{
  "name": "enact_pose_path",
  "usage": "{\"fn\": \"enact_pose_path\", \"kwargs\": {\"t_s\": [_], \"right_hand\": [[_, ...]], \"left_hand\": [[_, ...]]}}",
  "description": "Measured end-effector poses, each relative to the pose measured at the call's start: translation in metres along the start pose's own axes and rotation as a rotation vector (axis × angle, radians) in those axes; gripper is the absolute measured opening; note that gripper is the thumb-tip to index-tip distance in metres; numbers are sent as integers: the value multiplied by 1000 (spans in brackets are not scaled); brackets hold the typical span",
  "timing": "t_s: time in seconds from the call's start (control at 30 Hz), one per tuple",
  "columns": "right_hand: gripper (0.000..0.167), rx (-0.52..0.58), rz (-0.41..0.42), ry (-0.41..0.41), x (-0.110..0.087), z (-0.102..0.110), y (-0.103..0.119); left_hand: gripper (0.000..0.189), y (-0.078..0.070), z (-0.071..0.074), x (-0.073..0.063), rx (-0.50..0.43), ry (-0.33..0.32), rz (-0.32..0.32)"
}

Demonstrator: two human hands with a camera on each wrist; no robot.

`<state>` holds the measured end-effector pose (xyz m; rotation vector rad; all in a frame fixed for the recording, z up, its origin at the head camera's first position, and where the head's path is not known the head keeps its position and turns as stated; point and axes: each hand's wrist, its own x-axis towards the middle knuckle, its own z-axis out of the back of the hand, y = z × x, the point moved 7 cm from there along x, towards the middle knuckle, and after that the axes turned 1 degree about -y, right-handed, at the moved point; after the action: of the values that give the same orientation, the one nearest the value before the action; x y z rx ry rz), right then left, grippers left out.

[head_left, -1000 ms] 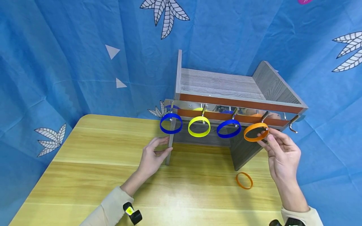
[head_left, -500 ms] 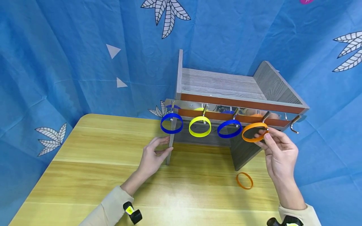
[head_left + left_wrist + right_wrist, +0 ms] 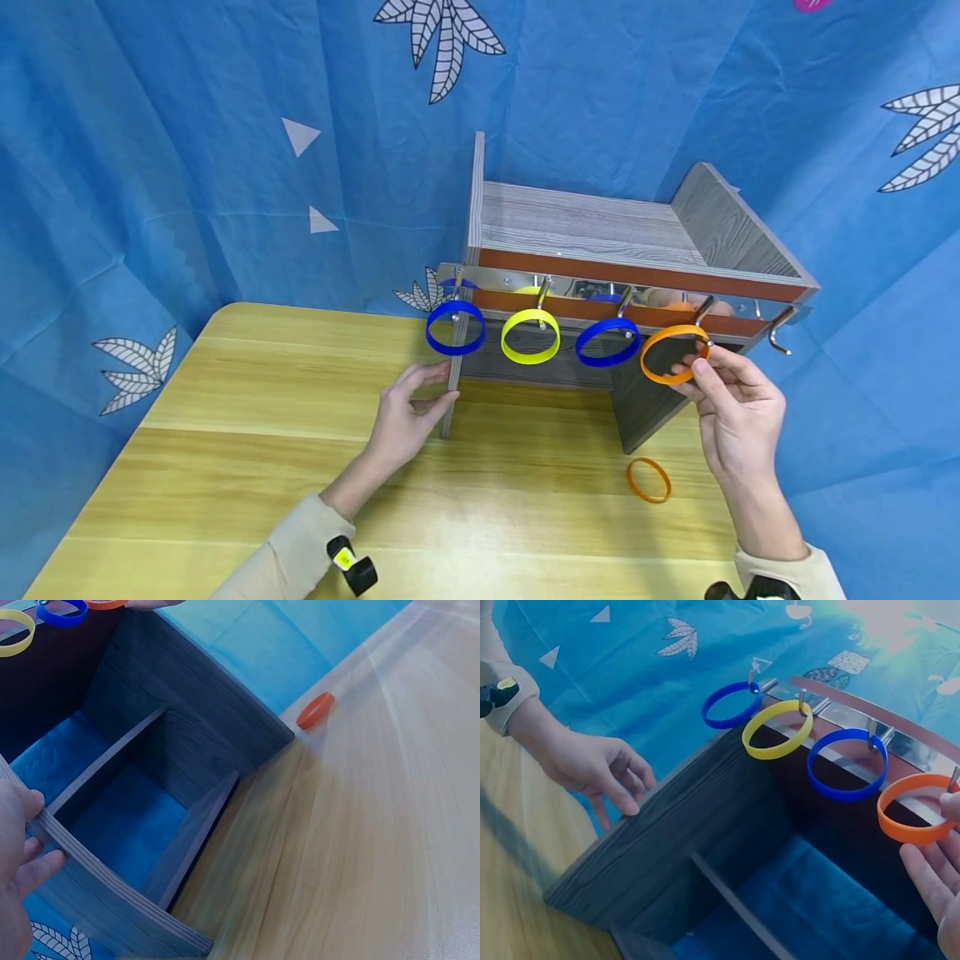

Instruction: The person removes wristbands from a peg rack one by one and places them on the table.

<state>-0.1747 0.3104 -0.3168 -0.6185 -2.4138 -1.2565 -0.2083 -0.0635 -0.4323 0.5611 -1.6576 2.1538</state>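
Grey rack [image 3: 585, 221] stands right ahead of me, and my left hand [image 3: 405, 417] has its left panel [image 3: 474, 200] clamped between thumb and fingers! Across from it, my right hand [image 3: 742, 421] pinches the orange band [image 3: 911, 834], up at the fourth hook [image 3: 703, 310] from the left, while my left wrist's yellow label [image 3: 343, 558] bears marks too small to read.

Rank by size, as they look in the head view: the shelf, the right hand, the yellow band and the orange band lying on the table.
Shelf
right hand
yellow band
loose orange band, perhaps looking smaller only through distance
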Motion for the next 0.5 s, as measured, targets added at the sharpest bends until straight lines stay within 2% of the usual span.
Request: {"fn": "enact_pose_path", "kwargs": {"t_s": [0.5], "right_hand": [[23,-19,4,-7,0,1,1]], "left_hand": [[37,-1,0,0,-10,3,10]]}}
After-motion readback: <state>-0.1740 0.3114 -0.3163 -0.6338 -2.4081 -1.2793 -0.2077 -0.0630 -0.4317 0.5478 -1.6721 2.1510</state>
